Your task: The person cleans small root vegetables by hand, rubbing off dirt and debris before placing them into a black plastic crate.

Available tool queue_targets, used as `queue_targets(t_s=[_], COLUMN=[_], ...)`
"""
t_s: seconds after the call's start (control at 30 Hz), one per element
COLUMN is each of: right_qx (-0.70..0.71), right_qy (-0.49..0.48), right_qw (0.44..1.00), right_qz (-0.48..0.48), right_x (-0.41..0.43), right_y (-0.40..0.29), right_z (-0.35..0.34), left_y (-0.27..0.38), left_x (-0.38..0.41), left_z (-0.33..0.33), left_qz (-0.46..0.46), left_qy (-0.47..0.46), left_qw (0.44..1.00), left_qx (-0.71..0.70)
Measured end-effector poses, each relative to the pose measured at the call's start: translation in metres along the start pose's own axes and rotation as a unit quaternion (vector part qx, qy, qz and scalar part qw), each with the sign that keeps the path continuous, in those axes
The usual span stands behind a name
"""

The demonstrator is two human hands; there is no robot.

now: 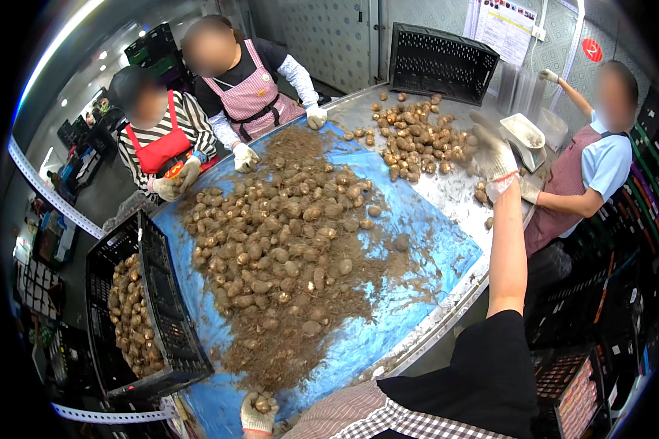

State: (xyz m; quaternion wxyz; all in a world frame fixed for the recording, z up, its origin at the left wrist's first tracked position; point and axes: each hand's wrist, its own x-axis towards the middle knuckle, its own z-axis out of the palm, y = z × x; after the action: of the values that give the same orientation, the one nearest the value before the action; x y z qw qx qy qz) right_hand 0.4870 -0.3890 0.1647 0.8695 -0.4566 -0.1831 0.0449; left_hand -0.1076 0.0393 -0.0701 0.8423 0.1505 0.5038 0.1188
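My left hand (pixel 257 420), in a knitted work glove, is closed around a small taro corm (pixel 262 405) at the table's near edge. My right arm reaches far across; its gloved hand (pixel 493 151) is motion-blurred, fingers extended, and I see nothing in it. It is over the right side of a pile of cleaner corms (pixel 409 140) on the bare metal tabletop (pixel 450 206). Between my hands, a large heap of hairy taro corms (pixel 285 230) covers much of a blue plastic sheet (pixel 445 247). Loose soil and root fibres (pixel 280 362) lie on its near side.
A black crate of corms (pixel 165 307) stands tilted at the left edge. Another black crate (pixel 442 63) rests on its side at the back. Two gloved co-workers stand across the left side; a third is at right beside a weighing scale (pixel 524 137) and clear plastic bags (pixel 519 90).
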Motion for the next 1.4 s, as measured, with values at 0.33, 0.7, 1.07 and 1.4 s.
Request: queue_targets(t_s=[0.33,0.7,1.07,1.4], right_qx=[0.056,0.011,-0.002,-0.003], right_qy=[-0.179,-0.334,-0.417,-0.337], right_qw=[0.982,0.926,0.852,0.902], right_qz=[0.025,0.177,0.316,0.269], right_x=[-0.029,-0.122,-0.182,-0.203], right_y=[-0.028,0.007,0.057,0.103], right_z=[0.113,0.275,0.339,0.350], left_y=[-0.008,0.018,0.028,0.045], left_x=[-0.047,-0.110,-0.137,-0.113], left_z=[0.086,0.244,0.236,0.218], left_qz=[0.150,0.210,0.287,0.401], left_qy=[-0.096,-0.414,-0.374,-0.280], left_qw=[0.965,0.839,0.859,0.830], left_qx=[0.191,0.283,0.200,0.267])
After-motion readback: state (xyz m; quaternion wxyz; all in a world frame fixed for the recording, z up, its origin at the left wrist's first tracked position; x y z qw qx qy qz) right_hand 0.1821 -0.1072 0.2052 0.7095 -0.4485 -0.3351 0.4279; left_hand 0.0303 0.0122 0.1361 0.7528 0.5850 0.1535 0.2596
